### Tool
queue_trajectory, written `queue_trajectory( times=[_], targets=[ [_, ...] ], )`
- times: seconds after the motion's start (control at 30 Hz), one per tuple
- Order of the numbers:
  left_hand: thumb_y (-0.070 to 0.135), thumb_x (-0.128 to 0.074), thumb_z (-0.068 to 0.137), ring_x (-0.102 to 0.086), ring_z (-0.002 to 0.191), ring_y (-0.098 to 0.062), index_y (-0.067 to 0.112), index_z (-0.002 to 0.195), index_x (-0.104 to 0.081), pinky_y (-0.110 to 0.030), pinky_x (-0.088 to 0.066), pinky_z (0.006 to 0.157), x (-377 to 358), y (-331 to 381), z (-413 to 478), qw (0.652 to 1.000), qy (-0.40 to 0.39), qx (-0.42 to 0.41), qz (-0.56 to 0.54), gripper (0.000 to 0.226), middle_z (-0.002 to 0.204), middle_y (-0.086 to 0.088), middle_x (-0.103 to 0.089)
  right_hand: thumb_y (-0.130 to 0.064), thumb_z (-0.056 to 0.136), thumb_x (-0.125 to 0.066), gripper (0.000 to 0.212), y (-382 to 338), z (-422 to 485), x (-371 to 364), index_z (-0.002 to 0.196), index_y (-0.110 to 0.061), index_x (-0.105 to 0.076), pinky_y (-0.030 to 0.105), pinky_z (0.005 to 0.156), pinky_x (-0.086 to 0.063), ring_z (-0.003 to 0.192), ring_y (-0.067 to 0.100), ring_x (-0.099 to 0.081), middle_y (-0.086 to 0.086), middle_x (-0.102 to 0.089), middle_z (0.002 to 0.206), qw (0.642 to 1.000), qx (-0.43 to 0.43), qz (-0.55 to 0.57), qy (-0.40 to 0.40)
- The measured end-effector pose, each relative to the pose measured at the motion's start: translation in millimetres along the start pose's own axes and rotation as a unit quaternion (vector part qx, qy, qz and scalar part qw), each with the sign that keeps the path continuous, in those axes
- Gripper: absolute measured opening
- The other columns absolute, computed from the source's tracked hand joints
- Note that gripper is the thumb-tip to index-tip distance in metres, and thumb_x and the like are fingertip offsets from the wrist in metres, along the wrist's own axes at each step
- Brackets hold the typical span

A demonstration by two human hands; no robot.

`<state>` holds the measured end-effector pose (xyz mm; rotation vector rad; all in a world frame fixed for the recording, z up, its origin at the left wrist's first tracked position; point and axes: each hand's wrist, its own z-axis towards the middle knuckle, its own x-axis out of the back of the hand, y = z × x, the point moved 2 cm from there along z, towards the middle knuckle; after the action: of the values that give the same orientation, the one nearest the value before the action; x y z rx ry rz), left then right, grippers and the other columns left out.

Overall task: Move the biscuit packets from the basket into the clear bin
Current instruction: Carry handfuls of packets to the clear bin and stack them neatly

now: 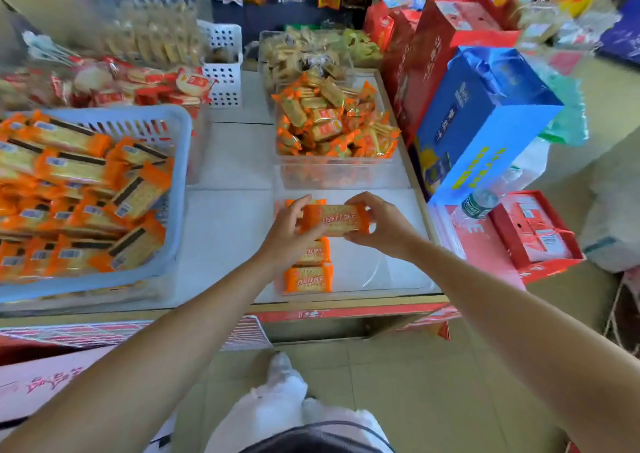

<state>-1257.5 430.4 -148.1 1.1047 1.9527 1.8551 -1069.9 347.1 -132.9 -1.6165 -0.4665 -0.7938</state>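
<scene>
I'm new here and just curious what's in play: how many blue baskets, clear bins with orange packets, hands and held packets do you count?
Blue basket: 1
Clear bins with orange packets: 2, the near bin and the middle bin
Hands: 2, the left hand and the right hand
Held packet: 1, gripped by both hands
Total: 6

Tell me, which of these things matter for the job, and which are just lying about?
Job: blue basket; held packet between left hand and right hand; clear bin; row of packets inside.
Lying about: blue box, water bottle, white holed basket, red gift box.
</scene>
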Motion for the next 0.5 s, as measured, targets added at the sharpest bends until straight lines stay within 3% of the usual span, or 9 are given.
queue_trajectory(
  times=[0.13, 0.23, 0.37, 0.5],
  targets=[
    [0.022, -0.057, 0.095, -0.027, 0.142, -0.021, 0.017, 0.147, -0.035, -0.033, -0.023, 0.114, 12, -16, 28, 0.965, 0.064, -0.083, 0.242, 0.056, 0.154, -0.005, -0.032, -0.016, 0.073, -0.08, 0.052, 30, 26, 1, 0.118, -0.021, -0.054, 0.029, 0.079, -0.049, 0.097, 0.018, -0.057, -0.003, -0.056, 0.113, 0.998, -0.051, -0.035, 0.022],
    [0.024, -0.053, 0.096, -0.013, 0.147, -0.026, 0.017, 0.148, -0.032, -0.041, -0.015, 0.118, 17, -34, 52, 0.929, 0.074, -0.106, 0.346, 0.056, 0.159, -0.007, -0.021, -0.013, 0.076, -0.076, 0.052, 54, 46, -1, 0.122, -0.016, -0.052, 0.026, 0.075, -0.041, 0.096, 0.017, -0.052, 0.001, -0.052, 0.116, 0.992, -0.107, -0.057, 0.038],
    [0.027, -0.044, 0.099, -0.001, 0.149, -0.027, 0.013, 0.151, -0.022, -0.046, -0.009, 0.121, 15, -58, 77, 0.899, 0.053, -0.102, 0.424, 0.058, 0.161, -0.007, -0.007, -0.008, 0.078, -0.072, 0.051, 84, 72, -14, 0.124, -0.013, -0.051, 0.026, 0.073, -0.04, 0.097, 0.022, -0.054, 0.007, -0.052, 0.117, 0.982, -0.162, -0.085, 0.038],
    [0.031, -0.037, 0.101, 0.005, 0.148, -0.023, 0.011, 0.152, -0.02, -0.041, -0.003, 0.119, 15, -71, 93, 0.895, 0.062, -0.093, 0.432, 0.057, 0.161, -0.007, -0.006, -0.004, 0.081, -0.069, 0.05, 109, 92, -33, 0.126, -0.011, -0.05, 0.025, 0.074, -0.041, 0.093, 0.02, -0.053, 0.01, -0.05, 0.121, 0.979, -0.177, -0.098, 0.023]
  ],
)
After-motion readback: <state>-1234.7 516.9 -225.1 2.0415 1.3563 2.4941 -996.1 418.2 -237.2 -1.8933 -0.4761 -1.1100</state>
